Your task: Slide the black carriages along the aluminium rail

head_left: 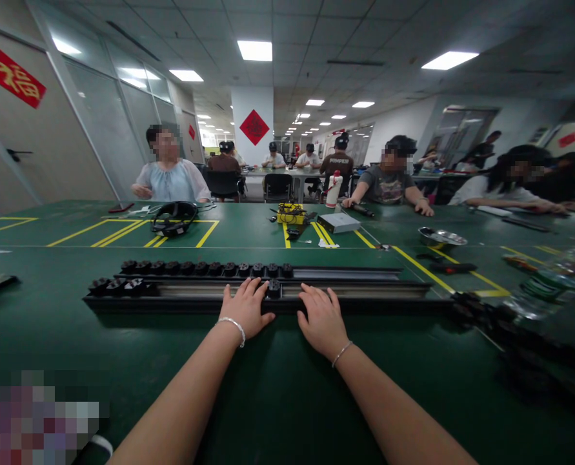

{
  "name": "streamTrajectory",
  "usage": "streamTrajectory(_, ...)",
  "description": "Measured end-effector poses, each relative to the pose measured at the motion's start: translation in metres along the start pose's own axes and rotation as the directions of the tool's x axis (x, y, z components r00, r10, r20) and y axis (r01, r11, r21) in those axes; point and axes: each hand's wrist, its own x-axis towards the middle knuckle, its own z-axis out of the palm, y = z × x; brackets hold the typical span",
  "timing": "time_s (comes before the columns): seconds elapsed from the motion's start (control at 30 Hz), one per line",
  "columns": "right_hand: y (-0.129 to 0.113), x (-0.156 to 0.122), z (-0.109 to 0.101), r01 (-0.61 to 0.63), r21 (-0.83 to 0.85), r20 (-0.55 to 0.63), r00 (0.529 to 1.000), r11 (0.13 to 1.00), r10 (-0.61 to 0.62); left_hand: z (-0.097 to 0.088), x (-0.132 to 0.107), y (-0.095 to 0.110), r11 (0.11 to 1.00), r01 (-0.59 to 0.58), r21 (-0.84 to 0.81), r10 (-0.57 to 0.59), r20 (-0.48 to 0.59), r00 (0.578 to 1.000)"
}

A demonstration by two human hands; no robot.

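A long black track rail [181, 305] lies crosswise in front of me on the green table. My left hand [247, 309] rests on it with fingers apart, beside a small black knobbed part [274, 289] that sits in the channel. To the right of that part, my right hand [322, 320] lies on the rail, fingers spread and holding nothing. Several similar black parts [117, 286] stand at the left end of the same channel. Behind runs a second rail [345, 274], with a row of black parts [214, 268] along its left portion. My fingers hide some of the front rail.
Black linked pieces [514, 336] and a plastic bottle [553, 284] are on the right. A metal bowl [442, 237], a white box [338, 223], a yellow box with cables [291, 213] and a black headset [174, 218] stand farther back. People sit across the table.
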Motion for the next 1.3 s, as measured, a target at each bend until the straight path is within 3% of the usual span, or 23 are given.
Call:
streamTrajectory(0.13, 0.0, 0.0, 0.0, 0.001, 0.003, -0.003, 1.0, 1.0, -0.001, -0.002, 0.002, 0.001, 1.0, -0.006, -0.003, 0.006, 0.043, 0.999)
streamTrajectory(0.33, -0.001, 0.0, -0.003, -0.005, 0.005, -0.002, 1.0, 1.0, 0.005, 0.015, -0.003, 0.012, 0.999, 0.033, 0.006, -0.032, -0.155, 0.987)
streamTrajectory(0.57, 0.001, 0.002, -0.004, -0.011, -0.023, 0.032, 0.999, 1.0, 0.011, 0.019, -0.004, 0.019, 0.999, 0.034, -0.025, -0.039, -0.239, 0.97)
streamTrajectory(1.3, -0.002, 0.002, -0.004, -0.035, -0.001, 0.013, 0.999, 0.999, 0.035, 0.02, -0.004, 0.019, 0.999, 0.012, -0.03, -0.02, -0.287, 0.958)
